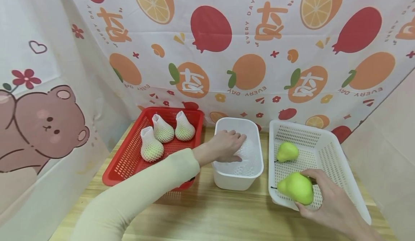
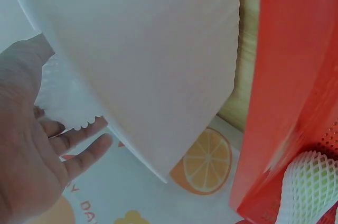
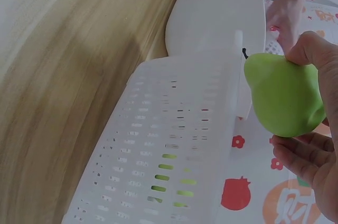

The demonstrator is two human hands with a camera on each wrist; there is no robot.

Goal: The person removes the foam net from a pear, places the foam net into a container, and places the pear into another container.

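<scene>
My right hand (image 1: 334, 203) grips a green pear (image 1: 297, 188) at its rounded end, thumb on one side and fingers on the other, over the front of the white basket (image 1: 334, 154). The pear's dark stem points left. A second green pear (image 1: 287, 152) lies inside that basket. At the mouth of the white bin (image 1: 235, 183), my left hand (image 1: 227, 145) reaches in over the foam nets. The left wrist view shows a white foam net (image 2: 66, 94) pinched between its thumb and fingers, the thumb tip hidden behind the bin's rim.
To the left stands a red basket (image 1: 124, 167) with three net-wrapped pears (image 1: 152, 149) in it. All three containers stand on a wooden table (image 1: 227, 215), close against a printed curtain (image 1: 275, 53). The bin sits between the two baskets, with narrow gaps either side.
</scene>
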